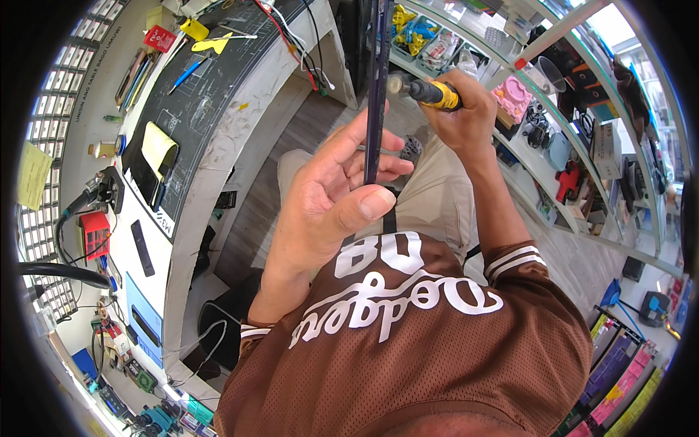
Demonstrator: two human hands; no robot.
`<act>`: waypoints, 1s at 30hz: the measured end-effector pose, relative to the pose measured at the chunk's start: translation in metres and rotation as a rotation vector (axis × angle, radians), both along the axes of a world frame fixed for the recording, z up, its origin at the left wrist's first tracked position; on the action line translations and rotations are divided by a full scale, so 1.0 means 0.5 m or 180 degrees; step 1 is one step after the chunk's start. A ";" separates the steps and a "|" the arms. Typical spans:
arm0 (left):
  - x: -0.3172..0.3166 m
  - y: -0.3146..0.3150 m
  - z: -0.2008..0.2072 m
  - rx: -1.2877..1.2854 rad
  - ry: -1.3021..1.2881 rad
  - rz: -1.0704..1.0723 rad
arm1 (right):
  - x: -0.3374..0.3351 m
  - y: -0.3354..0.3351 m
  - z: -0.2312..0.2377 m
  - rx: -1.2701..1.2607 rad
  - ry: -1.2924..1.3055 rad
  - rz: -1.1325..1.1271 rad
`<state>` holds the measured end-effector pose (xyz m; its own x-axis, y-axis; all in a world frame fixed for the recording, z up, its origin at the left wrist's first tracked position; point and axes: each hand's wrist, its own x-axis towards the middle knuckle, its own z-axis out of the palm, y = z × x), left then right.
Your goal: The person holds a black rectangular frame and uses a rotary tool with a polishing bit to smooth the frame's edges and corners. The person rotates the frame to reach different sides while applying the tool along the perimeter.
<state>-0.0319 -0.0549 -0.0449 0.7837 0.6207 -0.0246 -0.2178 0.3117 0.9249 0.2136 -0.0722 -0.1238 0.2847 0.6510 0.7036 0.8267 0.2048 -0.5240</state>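
The left hand (317, 200) cups loosely at a dark panel (375, 109) toward 12 o'clock, its grip impossible to tell; the right hand (466, 109) clenches a rotary tool (429, 93) at 1 o'clock. Edge buffing seems underway, calling for a steady panel next.

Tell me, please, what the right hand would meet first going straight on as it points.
Its yellow tool would probably meet the thin dark panel at the left hand first, though depth is unclear.
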 end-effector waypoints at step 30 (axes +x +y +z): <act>0.017 0.022 -0.014 0.0176 0.0196 0.0610 | -0.011 -0.016 -0.007 -0.0204 -0.0239 0.0431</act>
